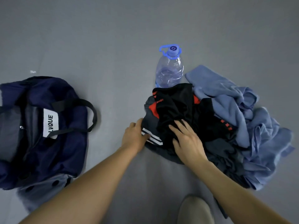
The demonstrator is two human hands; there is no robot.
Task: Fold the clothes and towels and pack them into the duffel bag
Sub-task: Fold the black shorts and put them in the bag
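A navy duffel bag (64, 152) with a white label and black straps lies unzipped on the grey floor at the left. To the right is a heap of clothes: a black garment with red patches (178, 107) on top, a dark grey piece with white stripes (153, 139) at its left edge, and crumpled blue towels (234, 113) on the right. My left hand (134, 138) touches the striped grey edge, thumb on the stripes. My right hand (187, 143) rests flat on the black garment, fingers spread.
A large clear water bottle (169, 70) with a blue cap and handle stands just behind the heap. My foot in a beige shoe (194, 209) is at the bottom edge. Bare grey floor (113, 78) lies between bag and heap.
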